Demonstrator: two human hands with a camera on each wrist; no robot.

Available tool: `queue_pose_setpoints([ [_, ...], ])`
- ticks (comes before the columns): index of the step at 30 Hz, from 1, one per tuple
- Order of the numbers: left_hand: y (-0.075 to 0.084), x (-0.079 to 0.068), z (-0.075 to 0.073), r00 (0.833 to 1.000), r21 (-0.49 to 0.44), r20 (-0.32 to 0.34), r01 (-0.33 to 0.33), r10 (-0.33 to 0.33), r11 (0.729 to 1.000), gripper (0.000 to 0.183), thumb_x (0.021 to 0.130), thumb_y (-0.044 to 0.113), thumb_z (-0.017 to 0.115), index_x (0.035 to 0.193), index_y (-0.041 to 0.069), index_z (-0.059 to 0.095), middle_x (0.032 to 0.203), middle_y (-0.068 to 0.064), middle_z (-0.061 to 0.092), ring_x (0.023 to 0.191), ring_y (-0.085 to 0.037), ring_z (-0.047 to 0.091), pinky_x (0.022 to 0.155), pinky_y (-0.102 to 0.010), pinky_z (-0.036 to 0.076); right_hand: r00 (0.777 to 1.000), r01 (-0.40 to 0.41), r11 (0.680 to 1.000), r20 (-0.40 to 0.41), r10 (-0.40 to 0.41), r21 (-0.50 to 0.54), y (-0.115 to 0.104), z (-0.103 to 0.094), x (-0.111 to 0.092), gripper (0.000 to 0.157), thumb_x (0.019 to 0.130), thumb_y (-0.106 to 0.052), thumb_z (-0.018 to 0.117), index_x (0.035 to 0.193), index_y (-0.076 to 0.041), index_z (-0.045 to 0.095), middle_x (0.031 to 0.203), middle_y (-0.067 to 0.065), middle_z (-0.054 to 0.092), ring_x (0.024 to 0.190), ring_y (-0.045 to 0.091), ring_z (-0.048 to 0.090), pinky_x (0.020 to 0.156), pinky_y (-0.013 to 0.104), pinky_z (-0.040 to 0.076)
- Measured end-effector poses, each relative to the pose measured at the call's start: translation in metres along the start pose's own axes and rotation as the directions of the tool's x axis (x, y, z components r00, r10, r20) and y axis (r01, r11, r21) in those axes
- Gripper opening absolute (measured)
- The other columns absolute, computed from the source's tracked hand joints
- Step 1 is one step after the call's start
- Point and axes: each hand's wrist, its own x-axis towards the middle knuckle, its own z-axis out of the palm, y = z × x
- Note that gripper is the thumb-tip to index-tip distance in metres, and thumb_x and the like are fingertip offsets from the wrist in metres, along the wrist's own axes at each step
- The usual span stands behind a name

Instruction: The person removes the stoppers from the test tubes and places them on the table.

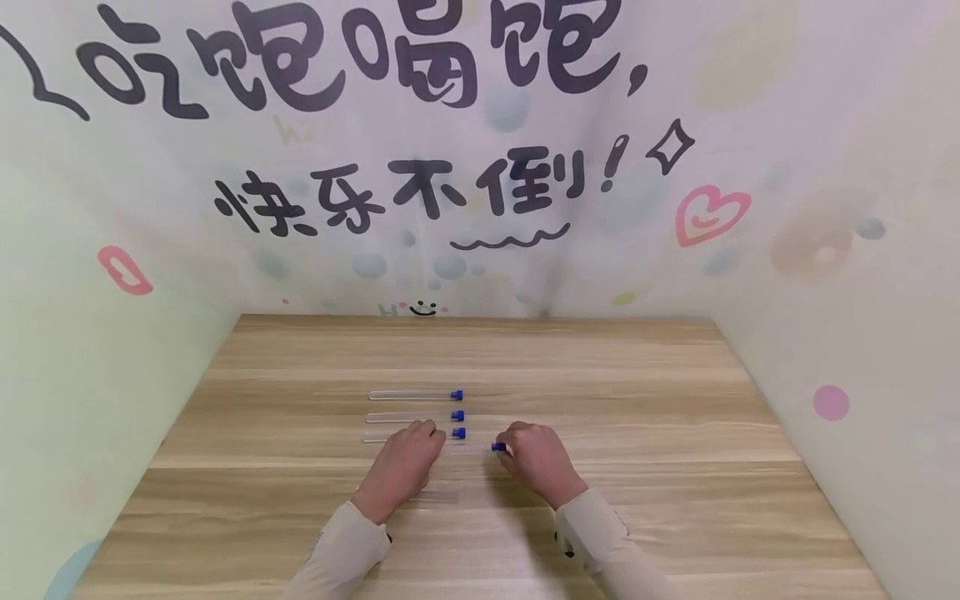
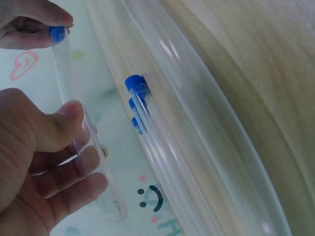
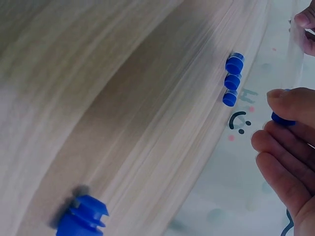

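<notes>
The left hand (image 1: pixel 403 465) is partly closed, its thumb pinching a slim clear plastic test tube (image 2: pixel 64 73) against its fingers, which lie behind the tube, the lower ones spread a little apart. The right hand (image 1: pixel 538 460) is closed at thumb and forefinger round a small blue plastic cap (image 2: pixel 57 34) at that tube's end, its other fingers loosely bent. The held tube runs between the two hands, its cap end at the right hand and its other end beyond the left hand's fingers. Just past the left hand, three clear tubes with blue caps (image 1: pixel 408 395) lie in parallel on the pale wood-grain tabletop (image 1: pixel 675 500), all their capped ends toward the right hand. Below the left hand lies another clear tube (image 2: pixel 211 125); its ends are out of the left wrist view. Below the right hand, a loose ridged blue stopper (image 3: pixel 81 219) sits on the wood. Light-coloured sleeves (image 1: pixel 345 542) cover both forearms, and well beyond the hands stands a pale wall (image 1: pixel 480 287) with black lettering.
</notes>
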Motion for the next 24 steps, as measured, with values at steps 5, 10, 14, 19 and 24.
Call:
queue_pose_setpoints([
  [5,0.0009,-0.0007,-0.0012,1.0,-0.022,0.0,0.01,-0.01,1.0,0.016,0.072,-0.009,0.073,0.08,0.003,0.065,0.074,-0.005,0.059,0.066,-0.017,0.058,0.057,-0.028,0.051,1.0,-0.007,1.0,-0.022,0.007,-0.006,0.0002,0.0024,-0.001,0.009,0.072,-0.014,0.081,0.076,-0.012,0.074,0.073,-0.001,0.07,0.06,0.009,0.064,0.054,0.024,0.051],
  [10,0.0008,-0.0005,-0.0004,1.0,-0.036,0.0,0.015,-0.015,0.999,0.017,0.071,-0.01,0.072,0.079,0.002,0.064,0.073,-0.006,0.058,0.066,-0.018,0.057,0.056,-0.028,0.051,0.999,-0.02,1.0,-0.033,0.02,-0.003,0.0002,0.0043,-0.002,0.01,0.072,-0.015,0.081,0.076,-0.011,0.073,0.072,0.0,0.07,0.058,0.009,0.063,0.053,0.023,0.051],
  [14,0.0015,0.0009,0.0002,1.0,-0.044,0.009,0.015,-0.014,0.999,0.016,0.071,-0.01,0.072,0.079,0.002,0.065,0.073,-0.006,0.058,0.066,-0.018,0.057,0.057,-0.028,0.051,0.998,-0.056,0.998,-0.038,0.056,0.007,0.0,0.0041,-0.0027,0.009,0.073,-0.014,0.08,0.076,-0.01,0.073,0.074,0.002,0.071,0.059,0.01,0.064,0.054,0.024,0.052],
  [19,0.0031,0.0005,-0.0001,0.999,-0.054,0.029,0.026,-0.024,0.998,0.014,0.073,-0.008,0.072,0.081,0.002,0.066,0.075,-0.006,0.059,0.067,-0.017,0.057,0.057,-0.027,0.051,0.995,-0.088,0.996,-0.052,0.089,0.028,0.0006,0.0022,-0.0029,0.01,0.074,-0.014,0.08,0.076,-0.008,0.073,0.074,0.003,0.071,0.06,0.011,0.064,0.054,0.024,0.052],
  [24,0.0033,0.0,-0.0002,1.0,-0.04,0.013,0.018,-0.018,0.999,0.014,0.073,-0.008,0.072,0.08,0.002,0.067,0.075,-0.006,0.059,0.068,-0.017,0.057,0.057,-0.026,0.051,0.995,-0.08,0.996,-0.053,0.081,0.033,0.0024,0.0037,-0.0035,0.01,0.073,-0.013,0.081,0.077,-0.009,0.072,0.075,0.003,0.071,0.061,0.011,0.065,0.055,0.025,0.052],
])
